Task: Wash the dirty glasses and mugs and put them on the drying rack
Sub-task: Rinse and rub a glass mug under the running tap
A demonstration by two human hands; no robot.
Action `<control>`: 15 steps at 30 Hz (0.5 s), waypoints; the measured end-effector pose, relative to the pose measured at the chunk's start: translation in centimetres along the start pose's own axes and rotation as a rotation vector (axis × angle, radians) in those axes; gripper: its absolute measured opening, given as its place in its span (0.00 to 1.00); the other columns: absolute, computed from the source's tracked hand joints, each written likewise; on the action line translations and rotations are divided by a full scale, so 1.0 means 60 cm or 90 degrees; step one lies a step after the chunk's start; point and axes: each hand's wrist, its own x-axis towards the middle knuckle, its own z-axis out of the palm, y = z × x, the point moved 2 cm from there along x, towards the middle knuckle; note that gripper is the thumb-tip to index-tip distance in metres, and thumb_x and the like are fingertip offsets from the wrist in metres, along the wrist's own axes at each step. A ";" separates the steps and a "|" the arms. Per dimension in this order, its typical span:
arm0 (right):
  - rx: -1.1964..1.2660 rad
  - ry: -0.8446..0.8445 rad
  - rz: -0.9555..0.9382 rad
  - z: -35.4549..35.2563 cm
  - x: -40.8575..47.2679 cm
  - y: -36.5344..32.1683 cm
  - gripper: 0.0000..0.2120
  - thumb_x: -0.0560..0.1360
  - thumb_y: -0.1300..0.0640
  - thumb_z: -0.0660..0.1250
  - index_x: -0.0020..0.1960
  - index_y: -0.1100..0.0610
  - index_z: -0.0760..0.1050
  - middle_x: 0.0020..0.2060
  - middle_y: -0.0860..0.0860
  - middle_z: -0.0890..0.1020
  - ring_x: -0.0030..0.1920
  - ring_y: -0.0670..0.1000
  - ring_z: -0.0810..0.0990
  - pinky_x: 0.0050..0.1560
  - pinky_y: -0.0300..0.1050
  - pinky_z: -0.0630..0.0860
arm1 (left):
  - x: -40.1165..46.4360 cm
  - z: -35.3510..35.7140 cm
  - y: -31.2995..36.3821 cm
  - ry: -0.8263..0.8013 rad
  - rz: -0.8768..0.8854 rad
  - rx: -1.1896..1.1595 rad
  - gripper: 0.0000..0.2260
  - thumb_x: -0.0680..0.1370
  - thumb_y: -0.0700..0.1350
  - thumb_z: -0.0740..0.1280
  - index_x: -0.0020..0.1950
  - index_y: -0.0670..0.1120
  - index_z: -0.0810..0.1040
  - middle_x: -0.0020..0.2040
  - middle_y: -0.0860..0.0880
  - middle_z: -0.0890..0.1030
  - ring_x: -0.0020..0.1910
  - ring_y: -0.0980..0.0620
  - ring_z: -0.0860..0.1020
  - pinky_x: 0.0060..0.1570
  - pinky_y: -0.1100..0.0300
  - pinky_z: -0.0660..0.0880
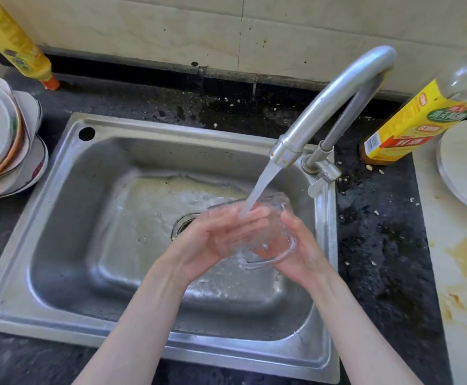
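Note:
A clear drinking glass (269,232) lies tilted on its side over the steel sink (68,207), its mouth toward me. Water runs from the curved tap (335,104) onto the glass's far end. My left hand (212,245) cups the glass from the left, with its fingers laid along the side under the stream. On the right side of the glass my right hand (301,248) holds it, thumb curled over the rim. No drying rack is in view.
A stack of plates and bowls (7,140) sits on the dark counter left of the sink. Yellow bottles stand at the back left (15,45) and right of the tap (410,123). A white plate (465,162) lies on a stained board at right.

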 end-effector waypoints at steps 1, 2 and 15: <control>-0.010 0.056 0.006 -0.004 0.000 -0.002 0.37 0.57 0.44 0.81 0.62 0.56 0.75 0.54 0.56 0.79 0.51 0.53 0.79 0.51 0.46 0.76 | 0.000 -0.004 0.000 0.022 0.013 0.057 0.13 0.72 0.45 0.66 0.54 0.43 0.83 0.57 0.44 0.81 0.57 0.47 0.80 0.56 0.57 0.76; -0.027 0.111 0.011 -0.005 0.000 -0.002 0.42 0.56 0.42 0.81 0.65 0.57 0.73 0.55 0.56 0.79 0.53 0.54 0.78 0.53 0.48 0.76 | -0.001 -0.007 0.001 0.057 0.031 0.130 0.11 0.71 0.44 0.67 0.51 0.45 0.84 0.55 0.45 0.82 0.56 0.48 0.80 0.58 0.57 0.74; -0.065 0.101 -0.068 0.014 0.001 0.029 0.29 0.69 0.42 0.70 0.59 0.64 0.75 0.53 0.63 0.79 0.54 0.59 0.77 0.55 0.53 0.72 | -0.002 0.021 0.006 0.008 -0.044 0.041 0.17 0.73 0.43 0.66 0.60 0.38 0.78 0.58 0.38 0.80 0.58 0.42 0.78 0.59 0.52 0.76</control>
